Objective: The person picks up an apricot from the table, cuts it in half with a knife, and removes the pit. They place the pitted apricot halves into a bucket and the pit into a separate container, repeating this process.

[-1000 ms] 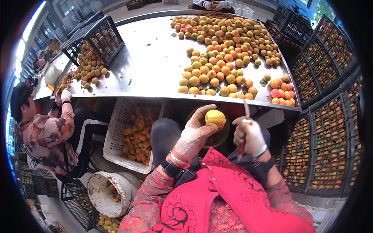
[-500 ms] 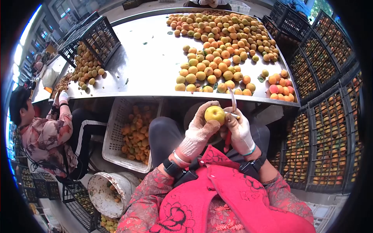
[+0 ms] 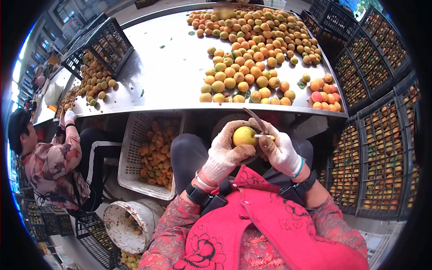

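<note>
My left hand, in a stained white work glove, is closed round a yellow-green apricot in front of my lap. Its thumb lies along the lower side of the fruit. My right hand, gloved too, grips a knife with a curved blade. The blade rises up and left past the fingers, above the apricot. A short pale metal piece by the right thumb reaches to the side of the fruit. The handle is hidden in my palm.
A steel table ahead bears a big heap of apricots and a tipped black crate. Under its edge stands a white basket of fruit, near a dirty bucket. Full crates stack at right. A co-worker sits left.
The knife has turned, its blade now leaning further left, and its red handle has gone out of sight. The apricot has shifted slightly left and down in my left hand.
</note>
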`<state>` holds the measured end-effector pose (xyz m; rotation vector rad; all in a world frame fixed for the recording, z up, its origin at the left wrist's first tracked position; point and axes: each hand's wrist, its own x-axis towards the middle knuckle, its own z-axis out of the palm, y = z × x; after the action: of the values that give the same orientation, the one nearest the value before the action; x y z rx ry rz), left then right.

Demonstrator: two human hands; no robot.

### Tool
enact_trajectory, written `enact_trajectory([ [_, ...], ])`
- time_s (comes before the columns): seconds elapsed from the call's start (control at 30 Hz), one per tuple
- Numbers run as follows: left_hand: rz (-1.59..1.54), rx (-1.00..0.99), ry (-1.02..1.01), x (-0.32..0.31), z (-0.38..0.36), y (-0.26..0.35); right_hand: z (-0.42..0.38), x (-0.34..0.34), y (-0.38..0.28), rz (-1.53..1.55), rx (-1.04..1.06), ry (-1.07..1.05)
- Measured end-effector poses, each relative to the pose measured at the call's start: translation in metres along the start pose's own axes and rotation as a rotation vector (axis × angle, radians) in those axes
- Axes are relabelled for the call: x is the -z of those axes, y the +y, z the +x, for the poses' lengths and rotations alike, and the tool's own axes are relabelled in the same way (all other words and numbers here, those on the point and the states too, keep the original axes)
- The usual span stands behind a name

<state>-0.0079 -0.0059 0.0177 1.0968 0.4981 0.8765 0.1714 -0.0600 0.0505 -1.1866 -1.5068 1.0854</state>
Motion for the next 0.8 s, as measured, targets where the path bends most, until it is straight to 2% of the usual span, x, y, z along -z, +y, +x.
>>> enact_trajectory([
  [0.07,0.191,0.0,0.02,0.004,0.0,-0.003,-0.001,0.0,0.001,0.002,-0.018,-0.002],
  [0.1,0.19,0.004,0.017,0.003,0.0,-0.002,0.0,-0.001,0.001,0.0,-0.03,-0.01],
  [0.17,0.264,-0.115,0.002,0.0,0.0,0.002,-0.001,-0.003,0.004,0.041,-0.05,0.007],
  [0.3,0.454,-0.181,0.054,0.004,0.0,-0.007,-0.001,-0.01,0.006,0.016,-0.046,0.053],
  [0.37,0.52,-0.293,0.048,0.003,0.003,-0.003,-0.001,-0.017,0.038,-0.025,0.133,0.119],
  [0.43,0.527,-0.257,0.096,0.005,0.004,-0.013,0.002,-0.022,0.042,0.18,0.143,0.102],
  [0.5,0.554,-0.233,0.087,0.007,0.006,-0.011,0.002,-0.024,0.042,0.175,0.077,0.111],
  [0.53,0.646,-0.223,0.107,0.003,0.005,0.001,0.004,-0.025,0.04,0.103,0.139,0.126],
  [0.6,0.604,-0.212,0.137,0.001,0.005,-0.002,0.01,-0.025,0.036,0.036,0.202,0.14],
  [0.7,0.546,-0.171,0.207,0.003,0.002,-0.009,0.013,-0.028,0.039,0.032,0.122,0.122],
  [0.8,0.68,-0.147,0.198,0.009,-0.003,-0.01,0.01,-0.03,0.057,-0.044,0.084,0.063],
])
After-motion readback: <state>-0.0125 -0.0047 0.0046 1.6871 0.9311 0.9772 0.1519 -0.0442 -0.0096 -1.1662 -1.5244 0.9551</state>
